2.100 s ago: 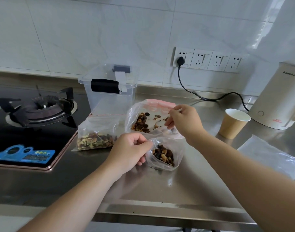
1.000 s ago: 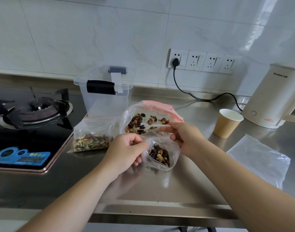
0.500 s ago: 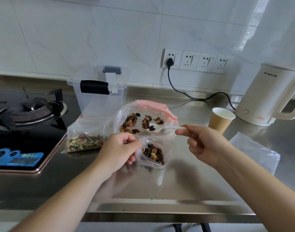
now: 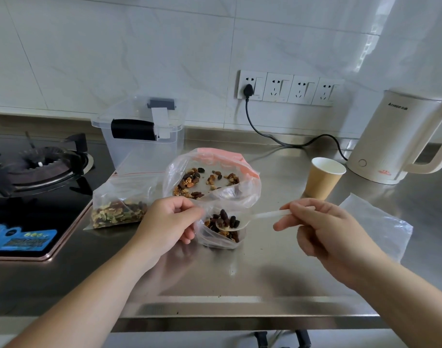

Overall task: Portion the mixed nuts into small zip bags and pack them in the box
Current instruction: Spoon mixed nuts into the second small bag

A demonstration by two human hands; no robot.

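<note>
A: Steel bench (image 4: 265,267) in view, and the right hand (image 4: 322,229) pinches a clear plastic spoon (image 4: 242,221) by its handle, bowl loaded with nuts right over the small zip bag (image 4: 220,237).

B: Left hand (image 4: 168,222) has its fingers curled on that bag's rim, holding the mouth open. Nuts already lie inside.

A: Just behind sits the big supply bag (image 4: 212,179), mouth open, nuts scattered in it.

B: To the left, a filled zip bag (image 4: 119,202) lies by the hob (image 4: 34,187). Clear box (image 4: 139,136) stands behind it, near the wall.

A: Paper cup (image 4: 324,180) and kettle (image 4: 400,141) off right.
</note>
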